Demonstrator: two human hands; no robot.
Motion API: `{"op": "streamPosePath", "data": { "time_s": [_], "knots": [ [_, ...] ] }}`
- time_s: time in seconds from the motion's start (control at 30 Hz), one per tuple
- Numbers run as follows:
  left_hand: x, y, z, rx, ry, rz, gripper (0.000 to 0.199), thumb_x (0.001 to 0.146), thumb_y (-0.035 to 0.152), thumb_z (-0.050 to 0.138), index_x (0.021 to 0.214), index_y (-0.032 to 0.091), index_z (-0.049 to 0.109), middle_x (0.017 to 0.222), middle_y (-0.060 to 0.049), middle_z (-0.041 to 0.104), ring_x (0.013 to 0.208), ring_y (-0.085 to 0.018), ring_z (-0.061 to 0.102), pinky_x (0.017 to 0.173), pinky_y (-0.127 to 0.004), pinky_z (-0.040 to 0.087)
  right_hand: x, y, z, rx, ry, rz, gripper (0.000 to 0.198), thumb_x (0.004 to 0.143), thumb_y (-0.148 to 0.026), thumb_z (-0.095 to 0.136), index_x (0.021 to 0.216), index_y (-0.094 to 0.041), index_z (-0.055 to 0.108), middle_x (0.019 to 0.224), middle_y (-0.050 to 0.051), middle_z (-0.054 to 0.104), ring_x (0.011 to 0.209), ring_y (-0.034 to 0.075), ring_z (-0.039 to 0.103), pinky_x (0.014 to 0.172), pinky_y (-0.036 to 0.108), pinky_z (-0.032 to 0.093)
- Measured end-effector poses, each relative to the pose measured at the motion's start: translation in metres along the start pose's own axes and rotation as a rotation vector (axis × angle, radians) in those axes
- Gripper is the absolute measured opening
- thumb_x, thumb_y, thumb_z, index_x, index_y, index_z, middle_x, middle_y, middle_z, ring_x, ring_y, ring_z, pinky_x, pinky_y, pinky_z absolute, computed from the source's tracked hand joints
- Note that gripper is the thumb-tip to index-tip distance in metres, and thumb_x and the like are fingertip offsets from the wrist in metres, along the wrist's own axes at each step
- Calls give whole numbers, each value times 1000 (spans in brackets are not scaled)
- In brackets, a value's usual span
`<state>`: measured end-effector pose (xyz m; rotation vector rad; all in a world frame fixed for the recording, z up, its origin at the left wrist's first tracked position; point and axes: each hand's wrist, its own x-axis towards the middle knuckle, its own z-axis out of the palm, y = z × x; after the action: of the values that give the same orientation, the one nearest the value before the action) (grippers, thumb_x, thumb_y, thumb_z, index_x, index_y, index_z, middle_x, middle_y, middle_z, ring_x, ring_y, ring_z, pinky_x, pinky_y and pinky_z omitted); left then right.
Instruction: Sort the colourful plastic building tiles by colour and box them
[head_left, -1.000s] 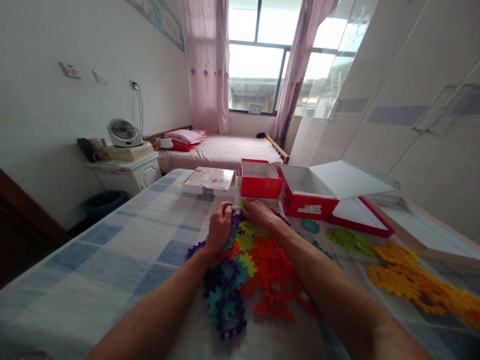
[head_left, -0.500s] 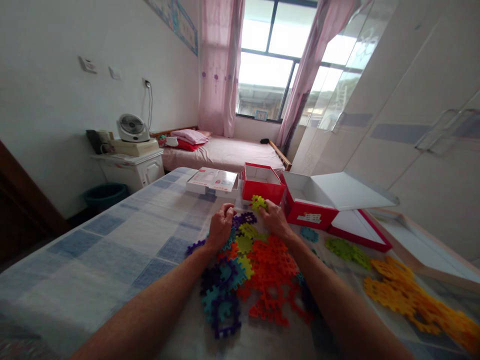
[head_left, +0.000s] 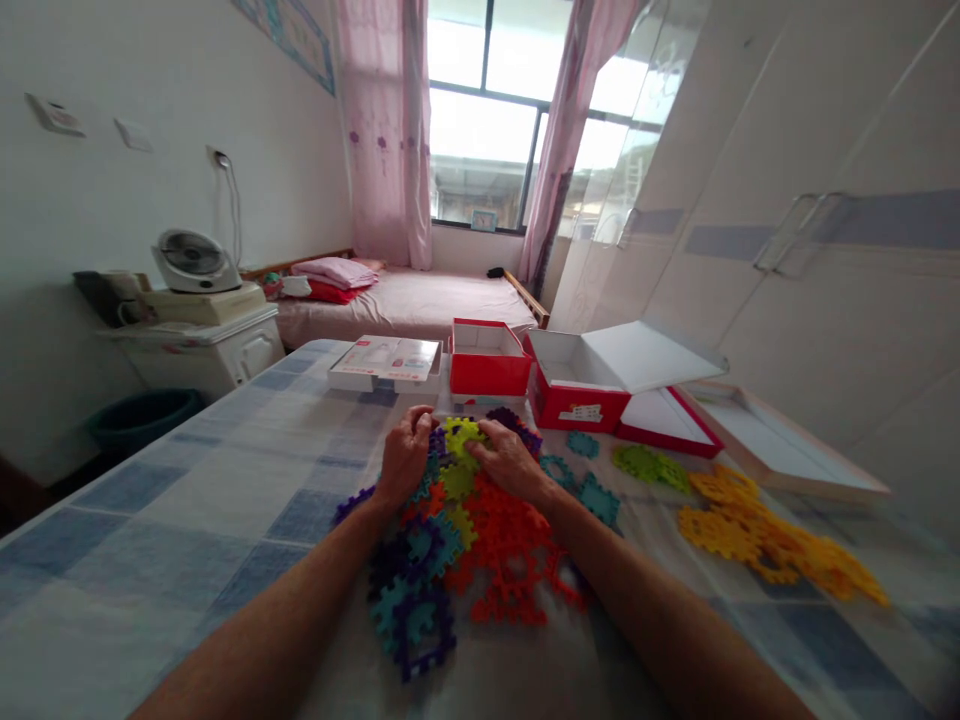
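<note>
My right hand pinches a yellow-green toothed plastic piece over the far part of a pile of interlocking pieces. Just left of it, my left hand has its fingers curled at the pile's edge, beside purple pieces; whatever lies in those fingers is hidden. Between my forearms are orange-red pieces heaped together. Teal pieces and a purple square frame lie on the pile's near left side. More yellow-green pieces sit just below the held one.
Beyond the pile stand a flat white box, a red box and a larger open red box. To the right lie teal pieces, green pieces, yellow-orange pieces and a shallow tray on the checked tablecloth.
My right hand has brought the yellow-green piece left and down towards the pile, closer to my left hand. The view has turned to the right, showing more teal pieces beside my right forearm.
</note>
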<state>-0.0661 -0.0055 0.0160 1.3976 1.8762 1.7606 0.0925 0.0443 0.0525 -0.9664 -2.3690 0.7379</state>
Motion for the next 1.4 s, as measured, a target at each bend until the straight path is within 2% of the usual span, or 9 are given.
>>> {"op": "streamPosePath", "data": {
  "time_s": [0.17,0.4,0.57,0.73,0.83,0.9,1.07,1.2,1.4],
  "knots": [
    [2,-3,0,-11,-16,-10,30,85,36,40,98,18,60,81,-5,68,79,-21,63,78,-32,46,-27,24,-45,173,167,75,22,81,-32,43,95,-18,54,86,0,62,73,12,54,68,21,41],
    [0,-2,0,-18,-9,-5,30,85,36,40,98,18,60,81,-5,68,79,-20,63,78,-32,46,-77,109,-129,-277,388,448,34,77,-33,44,103,-15,58,96,11,65,83,20,60,72,28,43],
    [0,-2,0,-11,-3,-2,30,86,35,39,99,18,60,80,-4,68,78,-18,64,77,-30,47,-89,152,-145,-450,421,608,42,78,-36,46,110,-15,61,96,15,66,85,25,62,72,33,46],
    [0,-1,0,-29,-5,0,29,85,34,40,98,18,60,80,-4,67,78,-18,63,78,-30,46,-91,157,-138,-654,588,428,55,78,-41,48,122,-9,54,116,21,56,112,32,50,93,43,39],
    [0,-1,0,-65,7,-13,28,84,34,42,97,18,61,79,-4,67,77,-18,63,77,-30,47,-89,136,-128,-577,627,303,48,78,-37,48,118,-12,57,114,18,57,110,29,51,94,43,39],
    [0,-1,0,-102,22,-25,28,83,35,43,96,18,61,79,-4,67,77,-18,63,76,-30,47,-85,112,-115,-404,530,237,41,80,-35,47,113,-15,59,109,13,61,103,24,56,91,38,42],
    [3,1,-2,-219,69,-60,33,85,39,38,96,16,59,80,-5,66,76,-17,64,71,-30,51,-64,40,-65,-91,77,-13,31,84,-34,48,108,-21,62,109,6,63,99,17,59,88,30,43],
    [4,7,-4,-282,121,-66,35,86,41,36,95,16,58,78,-5,65,75,-15,63,71,-30,52,-41,2,-22,-180,-125,-175,36,83,-30,53,117,-19,58,114,8,60,106,20,53,93,32,39],
    [4,7,-4,-310,111,-57,34,84,42,39,92,16,59,76,-4,65,74,-16,63,70,-30,51,-21,-11,13,-416,-186,-130,35,78,-30,59,112,-19,61,110,10,59,105,23,50,89,33,38]
  ]
}}
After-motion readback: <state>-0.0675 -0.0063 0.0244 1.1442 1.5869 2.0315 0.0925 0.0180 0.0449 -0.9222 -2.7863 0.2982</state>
